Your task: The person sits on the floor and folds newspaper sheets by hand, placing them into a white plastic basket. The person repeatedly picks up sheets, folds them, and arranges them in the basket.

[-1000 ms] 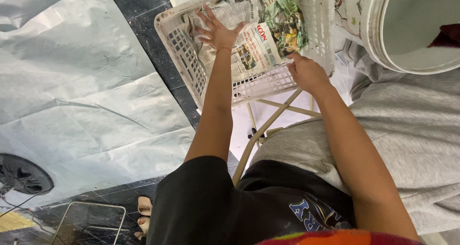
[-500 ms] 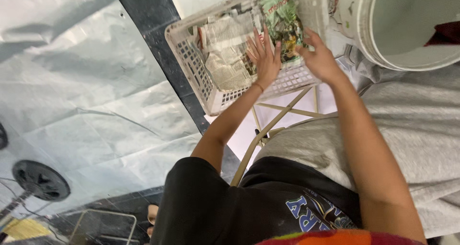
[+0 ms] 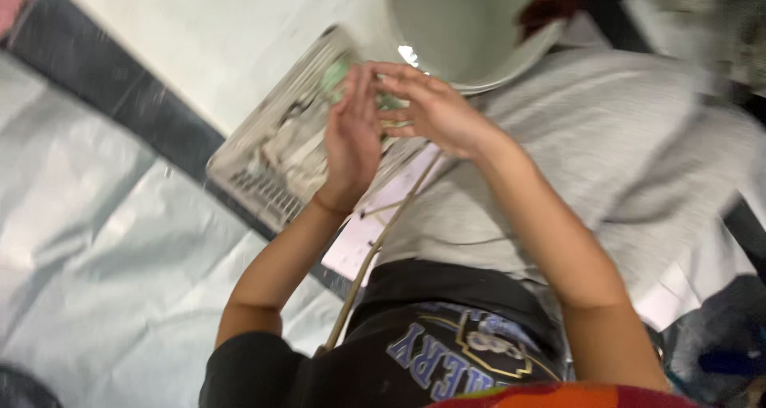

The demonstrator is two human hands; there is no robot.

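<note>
Green packet (image 3: 337,74) sits in far end of white basket (image 3: 275,164), long axis far-right to near-left. Both hands over it; left hand (image 3: 351,140) nearer, fingers flat and together. Right hand (image 3: 435,112) fingers curled; grip unclear, blurred.

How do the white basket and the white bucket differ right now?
The basket is rectangular with slotted, lattice-like walls; the bucket is round with smooth solid walls. The basket holds crumpled papers and packets; the visible part of the bucket's inside looks bare. The basket lies beneath the left hand and the right hand, while the bucket sits beyond them, partly cut off by the frame. Both look pale and plastic, and both are blurred.
</note>
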